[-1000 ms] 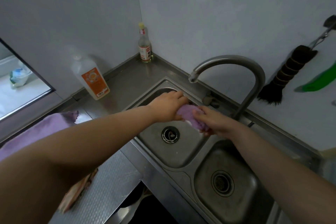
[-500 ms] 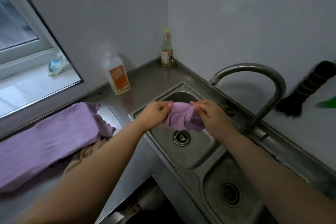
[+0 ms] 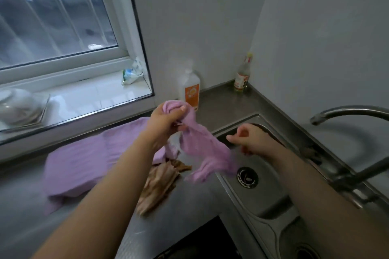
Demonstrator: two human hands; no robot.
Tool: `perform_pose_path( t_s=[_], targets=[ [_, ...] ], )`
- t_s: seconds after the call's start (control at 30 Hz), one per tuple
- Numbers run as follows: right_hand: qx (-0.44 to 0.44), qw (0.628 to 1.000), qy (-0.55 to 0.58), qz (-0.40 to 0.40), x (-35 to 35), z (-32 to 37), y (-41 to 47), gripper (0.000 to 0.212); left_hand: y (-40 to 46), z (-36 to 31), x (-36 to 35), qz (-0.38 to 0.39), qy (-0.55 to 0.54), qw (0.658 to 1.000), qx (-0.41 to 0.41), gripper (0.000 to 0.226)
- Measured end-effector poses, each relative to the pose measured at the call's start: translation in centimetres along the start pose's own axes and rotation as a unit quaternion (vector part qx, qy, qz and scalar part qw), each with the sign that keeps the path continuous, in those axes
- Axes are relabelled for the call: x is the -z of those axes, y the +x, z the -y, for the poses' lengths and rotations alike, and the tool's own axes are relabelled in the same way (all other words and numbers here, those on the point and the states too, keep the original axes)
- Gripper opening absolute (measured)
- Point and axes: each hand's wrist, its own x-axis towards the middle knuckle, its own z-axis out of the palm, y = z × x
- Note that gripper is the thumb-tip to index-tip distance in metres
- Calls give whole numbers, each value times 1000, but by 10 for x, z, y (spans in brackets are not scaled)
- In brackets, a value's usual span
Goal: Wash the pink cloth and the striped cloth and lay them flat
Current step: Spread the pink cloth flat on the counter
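My left hand point(image 3: 163, 121) grips one bunched end of the pink cloth point(image 3: 203, 149), fingers curled round the wad, thumb on top. From that fist the cloth hangs down toward 4 o'clock in a twisted, blurred tail; its lower end trails over the near left rim of the sink point(image 3: 265, 202), just at 9 o'clock of the drain point(image 3: 247, 176). My right hand point(image 3: 250, 137) is at 3 o'clock of the left, apart from the cloth, fingers loosely curled with the forefinger out toward the fabric, holding nothing.

A second pinkish-purple cloth point(image 3: 88, 164) lies spread on the steel counter point(image 3: 179, 221), at 8 o'clock of my left hand and partly under my left forearm. The striped cloth point(image 3: 162, 183), brown and cream, lies crumpled on the counter at 6 o'clock of the left hand, its upper edge tucked under the spread cloth's corner, between that cloth and the sink rim.

Surface and room: brushed steel counter runs into a corner. A double sink is set in it; a second drain shows at the bottom right edge. The curved tap point(image 3: 347, 111) arches in from 3 o'clock. A white bottle with an orange label point(image 3: 190, 90) stands at the wall at 12 o'clock of my left hand; a small clear bottle with a yellow cap point(image 3: 243, 75) stands in the corner. Window point(image 3: 59, 16) with bars at upper left; a crumpled packet point(image 3: 131, 72) on its sill.
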Motion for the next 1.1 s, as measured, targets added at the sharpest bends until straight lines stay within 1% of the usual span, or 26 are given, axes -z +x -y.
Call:
perform_pose_path(
  t_s=[0.03, 0.1, 0.17, 0.2, 0.23, 0.3, 0.33, 0.37, 0.4, 0.43, 0.47, 0.5, 0.53, 0.57, 0.63, 0.67, 0.73, 0.8, 0.83, 0.87, 0.93, 0.97, 1.0, 1.03, 1.07, 1.1],
  targets=[
    [-6, 999, -4, 45, -13, 7, 3, 33, -1, -6, 12, 16, -6, 1000, -6, 16],
    [0, 994, -20, 111, -42, 19, 12, 50, -4, -16, 32, 37, 0, 999, -16, 24],
    [52, 992, -13, 117, -76, 34, 22, 62, -7, -22, 45, 42, 31, 999, -11, 28],
    [84, 990, 2, 114, -92, 43, 27, 63, -9, -25, 50, 43, 49, 998, -8, 29],
    [112, 987, 26, 114, -106, 52, 33, 58, -11, -28, 56, 44, 72, 996, -10, 28],
    [145, 979, 88, 115, -129, 72, 39, 36, -15, -37, 66, 43, 142, 988, -30, 19],
    [154, 978, 96, 106, -138, 81, 41, 24, -18, -44, 71, 37, 200, 978, -48, 15],
    [163, 979, 88, 86, -146, 87, 43, 15, -19, -50, 78, 25, 278, 957, -77, 18],
    [168, 980, 85, 64, -154, 90, 46, 13, -20, -55, 84, 4, 366, 924, -107, 24],
    [173, 980, 88, 48, -160, 92, 49, 15, -20, -57, 92, -25, 457, 880, -129, 29],
    [172, 980, 91, 35, -165, 95, 49, 16, -19, -59, 102, -55, 523, 839, -140, 33],
    [172, 981, 91, 23, -169, 97, 50, 18, -17, -61, 112, -75, 549, 820, -142, 36],
    [173, 981, 85, 15, -171, 101, 49, 20, -14, -61, 122, -79, 542, 824, -145, 37],
    [173, 982, 78, 13, -172, 103, 50, 22, -12, -61, 132, -70, 502, 848, -155, 35],
    [168, 981, 86, 34, -171, 113, 49, 21, -9, -61, 147, -55, 366, 913, -172, 25],
    [164, 981, 94, 44, -171, 118, 47, 20, -9, -62, 152, -51, 294, 940, -164, 21],
    [189, 979, 78, 21, -174, 126, 48, 20, -12, -67, 158, -46, 190, 971, -137, 16],
    [241, 970, -9, -43, -175, 133, 48, 19, -12, -71, 164, -49, 183, 974, -125, 12],
    [261, 960, -67, -75, -176, 135, 48, 17, -10, -72, 167, -57, 217, 966, -128, 11],
    [275, 950, -114, -96, -176, 138, 47, 16, -8, -73, 171, -68, 273, 950, -135, 13],
    [278, 934, -188, -123, -177, 142, 49, 28, -6, -75, 177, -95, 393, 902, -153, 26],
    [279, 923, -224, -139, -177, 145, 51, 33, -6, -76, 179, -102, 423, 886, -162, 32],
    [285, 914, -245, -154, -178, 147, 52, 34, -5, -77, 182, -98, 424, 884, -169, 34],
    [295, 913, -232, -160, -179, 148, 53, 33, -5, -79, 184, -86, 398, 898, -168, 33],
    [298, 926, -178, -151, -180, 150, 53, 30, -5, -80, 187, -71, 355, 918, -160, 29],
    [291, 944, -92, -122, -181, 152, 51, 25, -6, -81, 190, -56, 311, 937, -152, 24]
  ],
)
